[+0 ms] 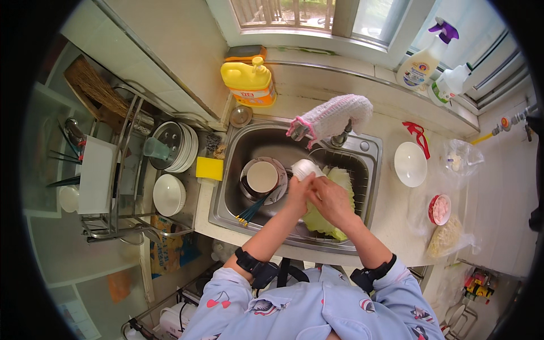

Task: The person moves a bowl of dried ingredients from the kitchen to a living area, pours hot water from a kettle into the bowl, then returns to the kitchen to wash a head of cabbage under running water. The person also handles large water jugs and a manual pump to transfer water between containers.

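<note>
Over the stainless steel sink (272, 138) my two hands meet. My left hand (301, 191) grips a white ribbed thing (304, 169), perhaps the base of a cabbage leaf. My right hand (333, 197) is against it, its fingers bent and partly hidden. Large pale green cabbage leaves (318, 221) lie below the right hand in a wire basket (362, 199). Left of the hands, a cream bowl (262, 177) sits on a patterned plate (277, 195), with green chopsticks (255, 209) leaning beside them. A knitted cover (335, 114) wraps the faucet above.
A yellow sponge (209, 168), a dish rack (123, 170) and stacked bowls (169, 195) stand left. On the right counter are a white bowl (410, 164), a small red bowl with pink food (439, 209) and a bag of noodle-like food (445, 238). A yellow jug (248, 83) stands behind.
</note>
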Demonstrator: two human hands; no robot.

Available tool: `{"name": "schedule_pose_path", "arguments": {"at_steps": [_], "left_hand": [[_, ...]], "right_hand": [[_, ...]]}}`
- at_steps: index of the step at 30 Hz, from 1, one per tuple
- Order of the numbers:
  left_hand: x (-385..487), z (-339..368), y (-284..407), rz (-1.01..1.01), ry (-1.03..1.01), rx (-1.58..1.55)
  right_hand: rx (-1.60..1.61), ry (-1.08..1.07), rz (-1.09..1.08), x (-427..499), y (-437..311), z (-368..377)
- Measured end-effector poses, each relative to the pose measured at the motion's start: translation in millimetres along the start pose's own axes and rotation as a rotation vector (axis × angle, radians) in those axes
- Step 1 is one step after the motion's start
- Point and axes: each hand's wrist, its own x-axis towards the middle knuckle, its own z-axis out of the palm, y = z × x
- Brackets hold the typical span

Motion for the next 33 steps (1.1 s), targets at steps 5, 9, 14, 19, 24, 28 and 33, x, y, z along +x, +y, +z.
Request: {"name": "schedule_pose_path", "arguments": {"at_steps": [5,9,14,19,24,28,33], "left_hand": [[-1,-39,60,-0.057,-0.211,-0.003],[4,-60,89,0.009,-0.280,0.063],[15,-67,109,0.002,-0.245,0.034],[37,-55,92,0.104,-0.241,0.282],[52,-50,68,0.196,-0.200,0.287],[56,-48,61,0.270,-0.211,0.328],[51,-55,61,0.244,-0.138,0.512]], "right_hand": [[0.119,0.323,-0.196,93,31,5],[-0.374,0.316,-0.431,155,49,19],[-0.002,0.593,-0.406,155,46,35],[0.043,0.523,-0.499,148,38,37],[0.236,0.241,-0.251,131,42,57],[0.369,0.390,-0.217,132,43,132],[0.860,0.113,0.006,146,57,167]]}}
